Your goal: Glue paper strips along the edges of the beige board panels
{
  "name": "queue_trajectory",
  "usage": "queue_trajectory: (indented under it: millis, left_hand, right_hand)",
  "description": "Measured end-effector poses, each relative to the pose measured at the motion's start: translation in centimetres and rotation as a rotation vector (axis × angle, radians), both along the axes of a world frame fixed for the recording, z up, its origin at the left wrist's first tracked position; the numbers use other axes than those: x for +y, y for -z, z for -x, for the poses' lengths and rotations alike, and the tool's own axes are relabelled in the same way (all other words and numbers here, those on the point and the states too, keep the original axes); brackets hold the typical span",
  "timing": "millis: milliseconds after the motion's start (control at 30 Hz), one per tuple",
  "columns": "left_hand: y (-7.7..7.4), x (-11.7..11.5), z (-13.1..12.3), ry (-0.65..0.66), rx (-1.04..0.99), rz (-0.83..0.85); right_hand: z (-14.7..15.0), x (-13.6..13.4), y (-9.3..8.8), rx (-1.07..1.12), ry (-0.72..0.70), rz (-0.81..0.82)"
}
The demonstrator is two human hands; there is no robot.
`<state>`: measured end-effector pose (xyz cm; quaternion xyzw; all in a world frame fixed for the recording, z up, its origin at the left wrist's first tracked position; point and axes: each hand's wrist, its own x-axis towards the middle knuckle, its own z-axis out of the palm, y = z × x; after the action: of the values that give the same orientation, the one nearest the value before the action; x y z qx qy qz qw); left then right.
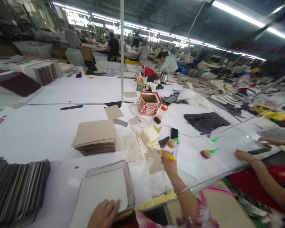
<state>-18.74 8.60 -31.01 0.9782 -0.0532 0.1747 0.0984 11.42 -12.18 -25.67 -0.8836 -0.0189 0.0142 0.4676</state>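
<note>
The right hand is pinching a yellow-handled tool in closed fingers, holding it over the table. Its long axis is running mostly crosswise, its tip pointing left and slightly away, ending beside a cream cloth bundle; whether they are touching is unclear. The left hand is resting on a pale panel; whether it is gripping, I cannot tell. Beyond, a tan stack is sitting left of the cloth.

Panels are lying at the near edge of the table, sheet stack sitting behind them, board row sitting to their left. Phone is lying right of cloth bundle, box standing behind both.
</note>
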Motion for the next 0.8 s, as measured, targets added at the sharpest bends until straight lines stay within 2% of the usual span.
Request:
queue_trajectory:
  millis: [67,133,200,267,367,500,633,700,800]
  left_hand:
    - [3.1,-2.4,-2.7,0.123,0.092,-0.056]
    - [5.4,-3.9,-4.1,0.172,0.174,-0.065]
    - [6.9,-4.6,-4.3,0.153,0.242,-0.049]
    - [7.6,-4.8,-3.8,0.095,0.315,-0.019]
    - [7.0,-4.9,-3.2,-0.027,0.465,0.021]
    - [4.8,-4.6,-4.0,-0.219,0.642,0.06]
    - [2.9,-4.0,-4.8,-0.27,0.689,0.097]
    - [2.1,-3.8,-4.8,-0.258,0.688,0.097]
    - [0.9,-3.3,-4.8,-0.229,0.673,0.064]
  right_hand:
    - [-3.4,-1.6,0.8,0.043,0.089,0.031]
    - [-6.2,-2.2,1.9,0.061,0.101,0.066]
    - [-8.2,-1.9,3.0,0.079,0.08,0.1]
    - [-9.4,-1.4,3.8,0.092,0.017,0.128]
    - [-9.8,-0.8,4.3,0.085,-0.145,0.139]
    - [-9.6,-1.7,4.6,0.014,-0.42,0.127]
    - [-9.7,-3.8,5.3,-0.171,-0.678,0.271]
    - [-9.6,-4.4,5.3,-0.208,-0.665,0.276]
    - [-9.1,-4.1,4.7,-0.066,-0.439,0.132]
